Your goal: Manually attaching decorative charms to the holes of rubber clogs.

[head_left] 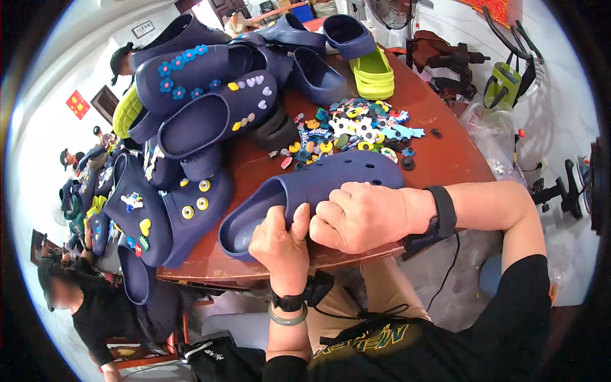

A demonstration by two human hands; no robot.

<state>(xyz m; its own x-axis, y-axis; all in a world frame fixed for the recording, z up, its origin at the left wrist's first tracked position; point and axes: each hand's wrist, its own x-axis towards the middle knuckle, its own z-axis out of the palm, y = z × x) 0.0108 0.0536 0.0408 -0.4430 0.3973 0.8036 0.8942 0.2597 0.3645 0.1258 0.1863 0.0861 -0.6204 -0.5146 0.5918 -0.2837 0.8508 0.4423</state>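
Note:
A dark blue clog (pixel 321 181) lies in front of me near the table's edge, its holed toe pointing right and its heel to the left. My left hand (pixel 280 245) is closed on the rim of its foot opening, the index finger reaching inside and the thumb alongside. Curled into a fist, my right hand (pixel 359 216) presses against the near side of the clog. Whatever the right fingers pinch is hidden. Just beyond the clog spreads a pile of small colourful shoe charms (pixel 363 130).
Dark blue clogs (pixel 191 127) are heaped at the left and back of the red-brown table (pixel 445 146), several with charms fitted. A lime-green clog (pixel 372 73) stands at the far edge. People sit along the left, one a nearby person in black (pixel 95 318).

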